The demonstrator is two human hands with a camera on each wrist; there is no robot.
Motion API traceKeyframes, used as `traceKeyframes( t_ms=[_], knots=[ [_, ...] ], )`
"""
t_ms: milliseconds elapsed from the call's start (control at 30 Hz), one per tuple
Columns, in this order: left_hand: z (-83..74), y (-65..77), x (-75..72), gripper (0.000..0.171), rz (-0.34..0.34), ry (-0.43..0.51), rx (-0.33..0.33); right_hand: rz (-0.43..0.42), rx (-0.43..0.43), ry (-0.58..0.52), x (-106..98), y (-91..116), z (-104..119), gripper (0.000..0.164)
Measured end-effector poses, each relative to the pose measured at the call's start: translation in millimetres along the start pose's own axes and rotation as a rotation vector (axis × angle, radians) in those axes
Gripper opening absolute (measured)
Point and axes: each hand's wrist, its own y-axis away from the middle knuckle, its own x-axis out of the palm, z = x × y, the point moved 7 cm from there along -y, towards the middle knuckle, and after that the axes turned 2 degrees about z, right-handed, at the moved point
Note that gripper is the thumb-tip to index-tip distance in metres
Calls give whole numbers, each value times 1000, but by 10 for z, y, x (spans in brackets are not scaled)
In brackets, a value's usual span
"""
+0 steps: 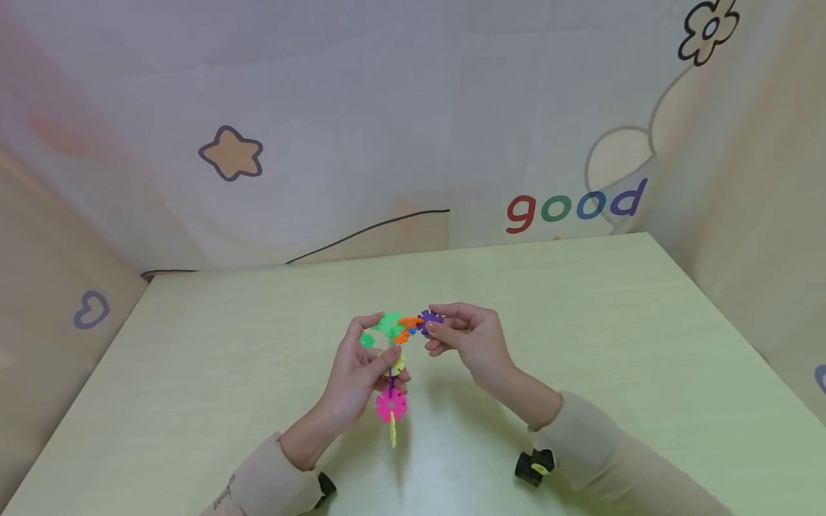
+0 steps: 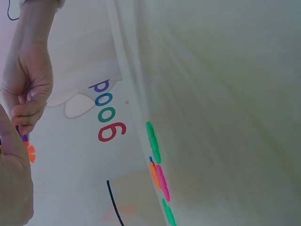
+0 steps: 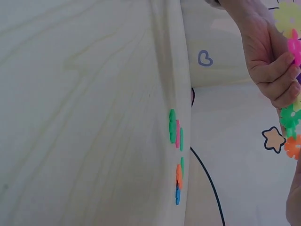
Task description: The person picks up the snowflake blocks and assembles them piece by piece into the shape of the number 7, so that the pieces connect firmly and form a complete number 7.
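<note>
My left hand (image 1: 355, 373) grips a joined string of plastic snowflake discs, with the thumb over a yellow disc (image 1: 396, 366). Above the thumb is a light green disc (image 1: 390, 325), its rim touched by the fingertips. A pink disc (image 1: 391, 405) and an edge-on yellow one (image 1: 393, 431) hang below. Between thumb and fingers my right hand (image 1: 474, 337) pinches a purple disc (image 1: 429, 320). That disc meets an orange disc (image 1: 409, 322) beside the green one; whether they are interlocked is unclear. In the right wrist view the left hand (image 3: 270, 61) curls round the string.
Loose discs lie flat on the table (image 1: 226, 401) beyond the hands: a green disc (image 3: 172, 126), a pink disc (image 3: 178, 133), an orange disc (image 3: 179, 176) and a blue disc (image 3: 178, 194) among them. Printed curtains stand behind the table and at its sides.
</note>
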Motion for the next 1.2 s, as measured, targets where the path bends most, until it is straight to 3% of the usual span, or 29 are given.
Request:
traceKeyframes(
  t_ms=[200,567,833,1000,1200],
  knots=[
    [0,5,-10,51,13,7,-9,21,-41,12,37,11,69,29],
    [18,-18,-61,53,35,-46,-35,78,-31,43,9,9,45,29],
    [33,-29,-165,56,-15,-153,-60,105,4,49,0,2,-2,31],
    [19,-25,-167,65,20,-167,-55,107,32,67,2,-8,-50,31],
    [9,2,-180,62,69,-161,-53,139,24,105,29,-2,-60,32]
  ],
)
